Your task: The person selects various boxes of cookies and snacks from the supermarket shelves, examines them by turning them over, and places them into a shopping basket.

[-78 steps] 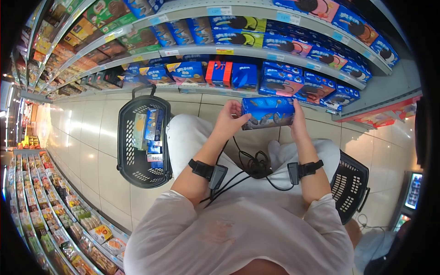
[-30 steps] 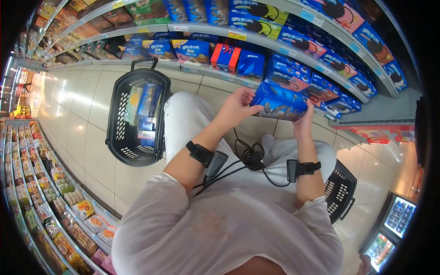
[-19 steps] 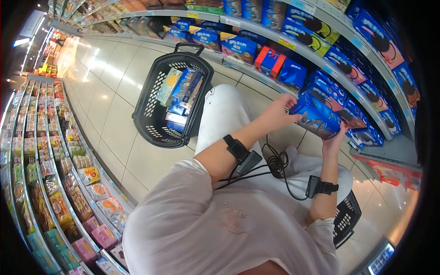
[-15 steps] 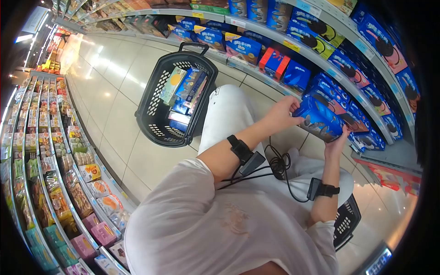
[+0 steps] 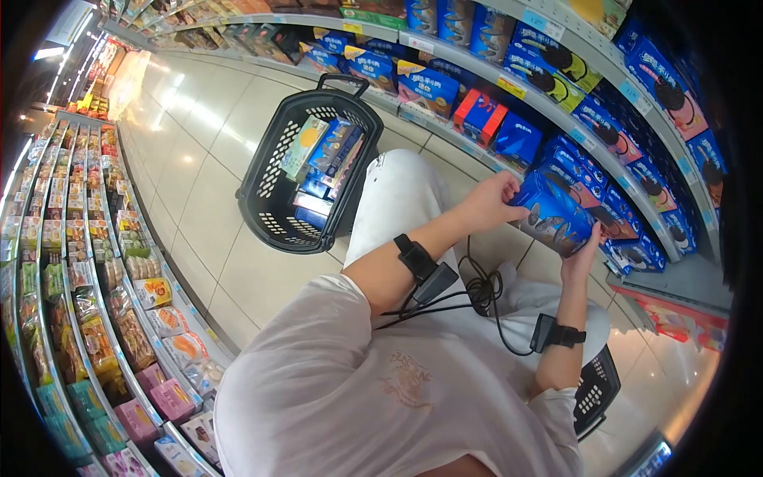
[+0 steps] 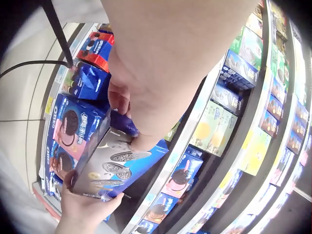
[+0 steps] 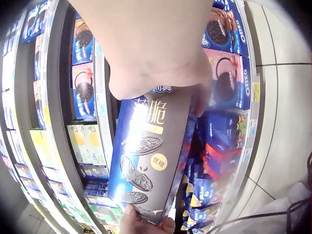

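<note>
Hands: left hand (image 5: pixel 493 203) and right hand (image 5: pixel 580 256) clamped on opposite ends of the biscuit box (image 5: pixel 556 216).
Box: tilted, held just before the bottom shelf (image 5: pixel 429 126).
Risk: end grip may slip; box could drop or knock shelved packs (image 5: pixel 571 164).
Room: shop aisle, tiled floor (image 5: pixel 199 191); loaded basket (image 5: pixel 265 159) standing near that shelf.

— Head view?
— From above, facing down, with shelves (image 5: pixel 509 86) at one o'clock.
— Wrists?
— Very near, both aimed at the same blue box (image 6: pixel 109 168), seen at three o'clock from overhead; probably from opposite ends.
</note>
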`<control>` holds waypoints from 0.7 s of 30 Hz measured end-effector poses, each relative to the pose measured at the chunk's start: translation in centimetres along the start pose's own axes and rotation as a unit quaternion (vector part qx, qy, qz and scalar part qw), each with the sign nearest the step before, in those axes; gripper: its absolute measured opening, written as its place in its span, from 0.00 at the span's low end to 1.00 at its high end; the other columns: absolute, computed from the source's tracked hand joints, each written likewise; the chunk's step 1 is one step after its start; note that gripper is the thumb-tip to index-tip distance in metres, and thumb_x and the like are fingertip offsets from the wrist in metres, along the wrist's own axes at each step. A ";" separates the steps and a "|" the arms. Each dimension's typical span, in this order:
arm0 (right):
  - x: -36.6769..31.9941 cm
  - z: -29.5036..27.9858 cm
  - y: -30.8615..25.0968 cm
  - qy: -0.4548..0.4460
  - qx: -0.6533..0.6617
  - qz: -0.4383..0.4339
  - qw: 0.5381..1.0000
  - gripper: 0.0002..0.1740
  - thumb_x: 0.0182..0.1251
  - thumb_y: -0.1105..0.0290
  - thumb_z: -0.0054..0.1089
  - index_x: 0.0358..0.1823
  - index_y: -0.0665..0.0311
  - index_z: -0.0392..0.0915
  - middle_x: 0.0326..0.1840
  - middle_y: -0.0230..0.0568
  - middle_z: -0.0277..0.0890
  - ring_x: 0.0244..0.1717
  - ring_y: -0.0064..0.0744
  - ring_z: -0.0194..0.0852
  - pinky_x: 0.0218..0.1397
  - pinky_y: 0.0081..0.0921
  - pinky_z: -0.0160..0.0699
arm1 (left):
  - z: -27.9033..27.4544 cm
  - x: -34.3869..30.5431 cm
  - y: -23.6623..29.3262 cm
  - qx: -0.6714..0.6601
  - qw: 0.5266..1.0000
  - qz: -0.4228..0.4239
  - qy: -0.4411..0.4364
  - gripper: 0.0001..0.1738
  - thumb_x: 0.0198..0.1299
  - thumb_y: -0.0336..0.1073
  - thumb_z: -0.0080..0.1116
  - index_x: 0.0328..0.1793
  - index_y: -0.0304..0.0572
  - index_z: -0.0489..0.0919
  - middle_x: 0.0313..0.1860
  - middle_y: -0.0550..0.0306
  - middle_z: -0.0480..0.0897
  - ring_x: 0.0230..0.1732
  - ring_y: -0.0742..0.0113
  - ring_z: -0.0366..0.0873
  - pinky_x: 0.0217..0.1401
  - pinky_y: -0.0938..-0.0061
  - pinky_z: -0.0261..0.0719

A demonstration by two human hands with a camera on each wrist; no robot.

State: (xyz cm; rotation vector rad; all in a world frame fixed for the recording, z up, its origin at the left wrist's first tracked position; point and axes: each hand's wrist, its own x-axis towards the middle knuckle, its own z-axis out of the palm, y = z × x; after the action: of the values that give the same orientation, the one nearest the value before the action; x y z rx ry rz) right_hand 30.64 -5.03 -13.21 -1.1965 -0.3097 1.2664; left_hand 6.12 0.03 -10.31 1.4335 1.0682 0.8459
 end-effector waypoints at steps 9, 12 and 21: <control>-0.7 1.1 -0.2 -0.020 0.004 0.008 1.000 0.33 0.68 0.42 0.43 0.62 0.61 0.65 0.62 0.39 0.68 0.64 0.36 0.63 0.67 0.35 0.59 | -0.8 -0.5 1.6 0.065 0.990 0.114 0.052 0.34 0.44 0.35 0.69 0.58 0.39 0.68 0.42 0.51 0.75 0.46 0.63 0.73 0.48 0.72 0.75; -0.6 1.3 0.3 -0.042 0.002 -0.017 0.999 0.33 0.68 0.42 0.43 0.62 0.61 0.65 0.62 0.39 0.68 0.64 0.36 0.63 0.67 0.35 0.58 | -2.0 -1.4 4.3 0.023 0.998 0.053 -0.024 0.40 0.42 0.35 0.69 0.64 0.38 0.65 0.50 0.42 0.76 0.54 0.50 0.75 0.56 0.65 0.73; -1.7 2.0 -0.3 -0.168 -0.022 -0.003 0.985 0.37 0.67 0.34 0.29 0.64 0.53 0.63 0.58 0.33 0.69 0.58 0.30 0.66 0.52 0.31 0.68 | -9.5 -1.7 7.4 -0.043 0.998 0.033 0.041 0.39 0.52 0.32 0.65 0.69 0.38 0.60 0.50 0.50 0.79 0.49 0.62 0.78 0.50 0.71 0.76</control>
State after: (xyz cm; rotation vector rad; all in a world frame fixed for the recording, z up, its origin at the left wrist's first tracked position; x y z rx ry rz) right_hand 28.71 -5.37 -11.40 -1.0141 -0.5915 1.4624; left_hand -2.19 1.76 -1.59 1.3783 1.0389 0.9937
